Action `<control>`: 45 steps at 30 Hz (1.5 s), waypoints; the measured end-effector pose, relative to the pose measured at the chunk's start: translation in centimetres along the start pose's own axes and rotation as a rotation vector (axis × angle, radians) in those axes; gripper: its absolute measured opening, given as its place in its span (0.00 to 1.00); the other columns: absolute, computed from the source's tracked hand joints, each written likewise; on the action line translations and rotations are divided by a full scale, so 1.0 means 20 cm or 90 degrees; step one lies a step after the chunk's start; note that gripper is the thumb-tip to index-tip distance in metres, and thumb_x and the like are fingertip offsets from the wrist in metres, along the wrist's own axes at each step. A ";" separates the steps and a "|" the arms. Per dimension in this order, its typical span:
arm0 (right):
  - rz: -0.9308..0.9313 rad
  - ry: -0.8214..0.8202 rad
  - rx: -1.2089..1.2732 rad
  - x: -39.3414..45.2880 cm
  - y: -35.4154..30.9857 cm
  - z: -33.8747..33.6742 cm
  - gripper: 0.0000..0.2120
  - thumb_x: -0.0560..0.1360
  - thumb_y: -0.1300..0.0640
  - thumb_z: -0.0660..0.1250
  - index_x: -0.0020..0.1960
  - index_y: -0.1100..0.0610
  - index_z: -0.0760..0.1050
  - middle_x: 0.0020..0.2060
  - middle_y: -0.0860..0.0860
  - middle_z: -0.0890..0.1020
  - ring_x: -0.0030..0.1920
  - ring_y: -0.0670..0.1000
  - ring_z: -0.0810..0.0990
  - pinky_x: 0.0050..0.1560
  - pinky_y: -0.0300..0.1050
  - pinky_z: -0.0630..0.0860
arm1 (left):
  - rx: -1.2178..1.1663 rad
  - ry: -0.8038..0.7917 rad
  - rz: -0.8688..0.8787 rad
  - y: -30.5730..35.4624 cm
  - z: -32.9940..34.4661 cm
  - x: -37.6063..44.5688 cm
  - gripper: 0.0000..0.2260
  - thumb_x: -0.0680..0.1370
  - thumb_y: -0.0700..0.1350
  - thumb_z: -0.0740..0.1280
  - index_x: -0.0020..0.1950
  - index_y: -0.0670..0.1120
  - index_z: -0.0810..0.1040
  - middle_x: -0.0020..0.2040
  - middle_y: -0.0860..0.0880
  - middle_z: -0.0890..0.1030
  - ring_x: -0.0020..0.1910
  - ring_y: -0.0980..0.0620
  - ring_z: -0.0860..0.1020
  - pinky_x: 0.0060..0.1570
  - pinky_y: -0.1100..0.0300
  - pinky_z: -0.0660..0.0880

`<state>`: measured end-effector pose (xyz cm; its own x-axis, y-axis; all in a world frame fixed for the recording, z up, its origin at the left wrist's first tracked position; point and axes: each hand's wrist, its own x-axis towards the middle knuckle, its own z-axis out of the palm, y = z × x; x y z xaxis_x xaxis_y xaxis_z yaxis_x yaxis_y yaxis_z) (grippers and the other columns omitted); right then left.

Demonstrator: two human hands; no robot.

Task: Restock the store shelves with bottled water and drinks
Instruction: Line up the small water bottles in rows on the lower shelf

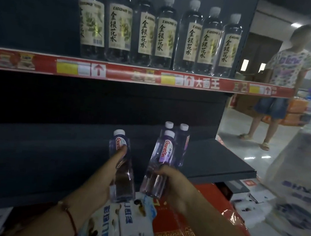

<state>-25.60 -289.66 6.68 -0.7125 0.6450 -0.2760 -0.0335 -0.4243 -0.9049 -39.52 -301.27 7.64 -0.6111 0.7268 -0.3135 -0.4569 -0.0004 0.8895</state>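
My left hand (109,178) grips a clear Ganten water bottle (122,164) with a purple label and white cap, held over the dark lower shelf (51,155). My right hand (171,183) holds a second Ganten bottle (160,162) tilted slightly right. Behind it, two more Ganten bottles (181,143) stand upright on the lower shelf, their white caps showing. The upper shelf (117,72), edged with a red price strip, carries a row of several tall clear bottles with cream labels (159,33).
Below the shelf lie white-and-blue packages (131,226) and a red carton (187,227). A shrink-wrapped pack of bottles (296,190) stands at right. A person in a patterned shirt (282,73) stands on the glossy aisle floor beyond the shelf end.
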 end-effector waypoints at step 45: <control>-0.324 0.366 -0.542 0.84 0.27 0.08 0.19 0.75 0.56 0.72 0.60 0.53 0.67 0.57 0.51 0.76 0.57 0.54 0.78 0.59 0.57 0.78 | 0.155 0.043 0.247 -0.19 -0.04 0.45 0.19 0.71 0.49 0.77 0.59 0.53 0.75 0.52 0.52 0.84 0.50 0.51 0.84 0.52 0.49 0.81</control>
<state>-38.79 -282.10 -2.36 -0.3195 0.9068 0.2752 0.4153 0.3950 -0.8194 -43.77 -295.23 1.10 -0.7516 0.6581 0.0444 -0.0252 -0.0959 0.9951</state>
